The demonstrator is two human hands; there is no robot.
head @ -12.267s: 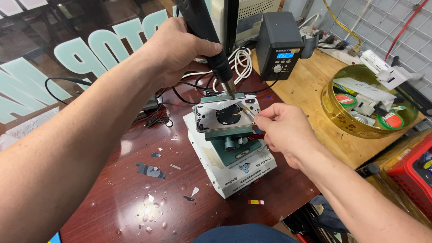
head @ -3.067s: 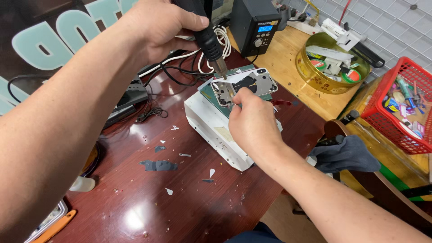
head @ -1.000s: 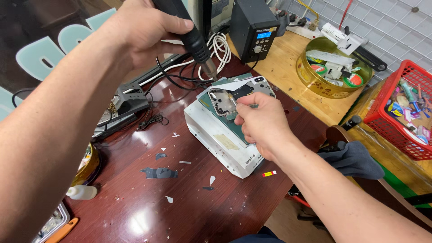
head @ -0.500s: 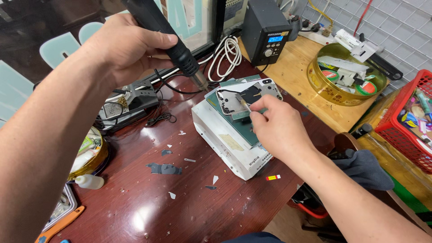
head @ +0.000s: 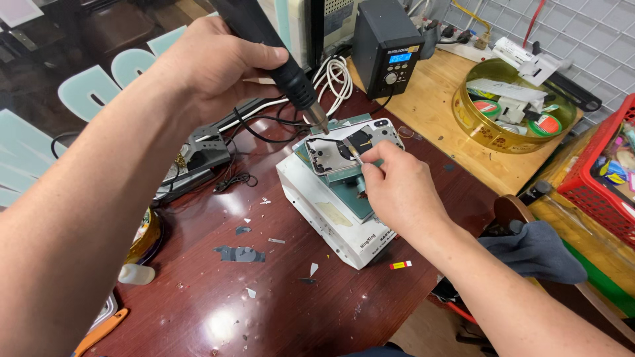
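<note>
The dark red bench (head: 198,311) carries a white heating station (head: 331,215) set at an angle, with glass chips scattered near it. An opened phone housing (head: 350,142) lies clamped flat on top of the station, camera end away from the person. A black control unit with a lit blue display (head: 389,46) stands just behind it on a wooden top.

The left hand (head: 211,66) grips a black hot-air handpiece (head: 278,59), fingers wrapped tight around the barrel, forearm raised across the bench. The metal nozzle (head: 319,119) points down at the upper left edge of the housing, close above it but apart.

The right hand (head: 397,192) rests on the station, wrist low, thumb and forefinger pinched together on a thin metal pry tool (head: 352,151) whose tip touches the housing interior.

Good practice, as a judgement: keep the nozzle off the surface and in slow motion to avoid local overheating; hold the tool at a shallow angle; lift only where the adhesive yields. Keep the right fingers outside the air stream.
</note>
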